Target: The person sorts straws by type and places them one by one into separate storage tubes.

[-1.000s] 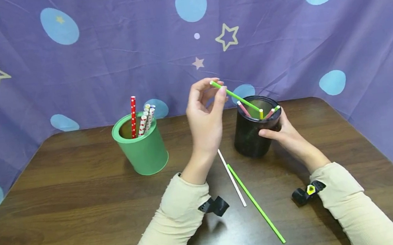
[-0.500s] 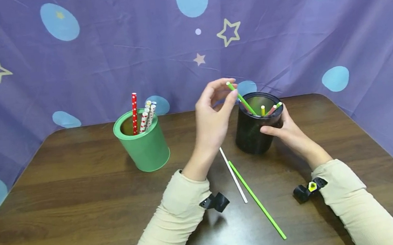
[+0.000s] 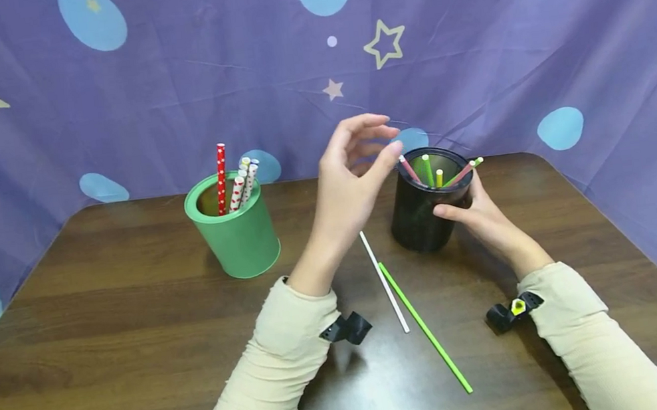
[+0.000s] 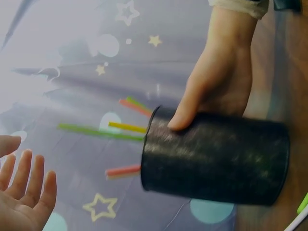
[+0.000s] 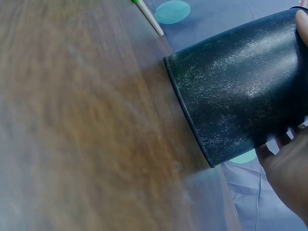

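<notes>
My right hand (image 3: 492, 226) grips the upper side of a black can (image 3: 420, 222), with the thumb across its front. Several straws stand in that can: a green straw (image 3: 427, 169), a yellow straw (image 3: 439, 178), pink ones and another green tip at the right rim. To the left of the can's mouth, my left hand (image 3: 350, 172) is raised with loosely bent, parted fingers and holds nothing. The left wrist view shows a gap between that hand and the straw ends. In the right wrist view, fingers wrap the can (image 5: 236, 86) near its top.
A green can (image 3: 239, 244) with a red dotted straw (image 3: 221, 176) and several patterned white straws stands at the left. On the brown table (image 3: 108, 335), a white straw (image 3: 386, 286) and a green straw (image 3: 428, 331) lie between my arms. A purple curtain (image 3: 173, 101) hangs behind.
My left hand has let go of the green straw, which now leans inside the black can. The hand has drawn slightly up from the straw. My right hand keeps its grip on the can.
</notes>
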A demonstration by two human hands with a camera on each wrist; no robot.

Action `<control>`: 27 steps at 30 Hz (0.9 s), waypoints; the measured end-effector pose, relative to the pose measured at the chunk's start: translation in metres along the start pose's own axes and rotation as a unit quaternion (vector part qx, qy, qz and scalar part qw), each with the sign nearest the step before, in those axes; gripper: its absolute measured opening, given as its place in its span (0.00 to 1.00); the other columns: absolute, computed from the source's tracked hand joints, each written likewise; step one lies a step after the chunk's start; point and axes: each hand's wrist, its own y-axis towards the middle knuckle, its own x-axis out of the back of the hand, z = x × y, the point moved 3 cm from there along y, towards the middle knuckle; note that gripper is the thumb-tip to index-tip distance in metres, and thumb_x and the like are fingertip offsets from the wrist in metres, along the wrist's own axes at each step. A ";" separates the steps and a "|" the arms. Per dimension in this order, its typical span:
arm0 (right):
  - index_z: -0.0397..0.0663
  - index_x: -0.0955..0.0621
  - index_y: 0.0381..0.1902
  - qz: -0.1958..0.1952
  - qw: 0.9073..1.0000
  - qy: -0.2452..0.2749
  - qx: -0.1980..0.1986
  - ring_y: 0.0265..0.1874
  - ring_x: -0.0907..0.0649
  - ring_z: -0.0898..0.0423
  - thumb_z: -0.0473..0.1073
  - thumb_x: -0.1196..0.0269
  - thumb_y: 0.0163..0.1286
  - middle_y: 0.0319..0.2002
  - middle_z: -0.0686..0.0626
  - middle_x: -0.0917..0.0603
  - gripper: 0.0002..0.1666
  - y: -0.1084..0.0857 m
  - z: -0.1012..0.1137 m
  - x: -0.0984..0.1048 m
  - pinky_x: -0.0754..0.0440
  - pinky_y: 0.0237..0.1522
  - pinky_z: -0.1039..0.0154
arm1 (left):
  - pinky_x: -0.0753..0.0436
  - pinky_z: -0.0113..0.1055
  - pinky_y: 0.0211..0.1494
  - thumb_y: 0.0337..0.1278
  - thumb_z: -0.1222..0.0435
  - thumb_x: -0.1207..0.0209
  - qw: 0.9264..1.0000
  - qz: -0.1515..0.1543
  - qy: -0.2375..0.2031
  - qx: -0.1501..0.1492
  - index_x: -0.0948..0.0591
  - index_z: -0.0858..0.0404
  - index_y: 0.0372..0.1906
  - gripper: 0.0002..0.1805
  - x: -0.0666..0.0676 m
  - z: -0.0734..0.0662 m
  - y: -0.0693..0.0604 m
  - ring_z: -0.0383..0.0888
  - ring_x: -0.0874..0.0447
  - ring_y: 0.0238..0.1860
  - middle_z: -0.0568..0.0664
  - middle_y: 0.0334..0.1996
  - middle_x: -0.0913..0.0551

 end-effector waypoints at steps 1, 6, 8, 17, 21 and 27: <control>0.57 0.49 0.74 -0.001 1.000 0.000 0.000 0.64 0.33 0.55 0.30 0.36 0.63 0.65 0.46 0.34 0.49 0.000 0.000 0.000 0.36 0.63 0.69 | 0.19 0.40 0.46 0.62 0.70 0.37 1.000 -0.002 0.005 0.002 0.23 0.67 0.55 0.17 0.003 -0.001 0.001 0.44 0.17 0.42 0.56 0.45 0.16; 0.56 0.47 0.73 0.000 1.000 0.001 0.002 0.63 0.32 0.55 0.30 0.36 0.63 0.64 0.46 0.33 0.47 0.000 -0.002 -0.001 0.35 0.62 0.69 | 0.20 0.36 0.45 0.63 0.69 0.38 0.999 -0.026 0.030 0.023 0.20 0.68 0.51 0.13 0.019 0.002 0.005 0.44 0.17 0.41 0.55 0.43 0.16; 0.57 0.46 0.73 0.000 1.000 -0.001 0.005 0.64 0.33 0.55 0.30 0.36 0.63 0.64 0.46 0.33 0.47 0.001 -0.002 -0.001 0.36 0.63 0.68 | 0.19 0.35 0.45 0.64 0.69 0.38 0.998 -0.031 0.033 0.033 0.20 0.68 0.51 0.13 0.024 0.005 0.007 0.45 0.16 0.40 0.55 0.43 0.16; 0.57 0.46 0.73 0.007 1.000 0.008 0.014 0.65 0.34 0.54 0.31 0.35 0.63 0.64 0.46 0.32 0.48 0.003 -0.003 0.003 0.38 0.66 0.64 | 0.20 0.32 0.45 0.66 0.70 0.41 0.991 -0.002 0.088 0.100 0.20 0.71 0.50 0.12 0.036 0.029 0.011 0.50 0.16 0.41 0.59 0.42 0.16; 0.57 0.47 0.73 0.002 1.000 0.002 0.002 0.65 0.34 0.55 0.31 0.35 0.63 0.64 0.46 0.32 0.48 0.001 0.000 0.001 0.37 0.64 0.66 | 0.19 0.33 0.46 0.66 0.70 0.41 0.979 0.030 0.134 0.153 0.20 0.70 0.51 0.12 0.040 0.048 0.009 0.51 0.16 0.42 0.59 0.45 0.15; 0.57 0.47 0.73 0.002 1.000 -0.001 -0.002 0.65 0.35 0.55 0.32 0.35 0.63 0.64 0.47 0.33 0.48 0.001 0.000 0.001 0.38 0.65 0.65 | 0.20 0.36 0.48 0.66 0.66 0.40 0.950 0.073 0.204 0.224 0.19 0.68 0.51 0.13 0.040 0.066 0.004 0.49 0.16 0.42 0.58 0.43 0.14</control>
